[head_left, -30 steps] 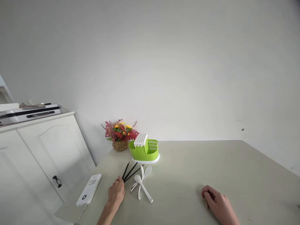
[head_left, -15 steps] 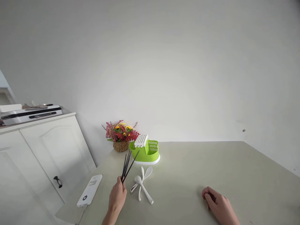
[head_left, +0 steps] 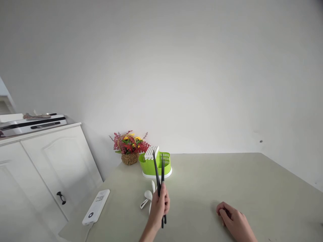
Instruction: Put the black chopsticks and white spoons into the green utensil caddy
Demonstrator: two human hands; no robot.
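Chopsticks point(head_left: 158, 178) now up off the surface point(head_left: 207, 188), swung right in front of the green holder point(head_left: 155, 164); left hand point(head_left: 159, 206) grasping them mid-length, tips up. Exact count unclear, at least two black sticks, overlapping. Left hand partly hides the white spoons point(head_left: 148, 196); two bowls visible, handles hidden. Right hand point(head_left: 233, 220) loosely clenched, resting on the surface, holding nothing visible, wrist cut off. One white remote point(head_left: 96, 211), one flower basket point(head_left: 130, 148).
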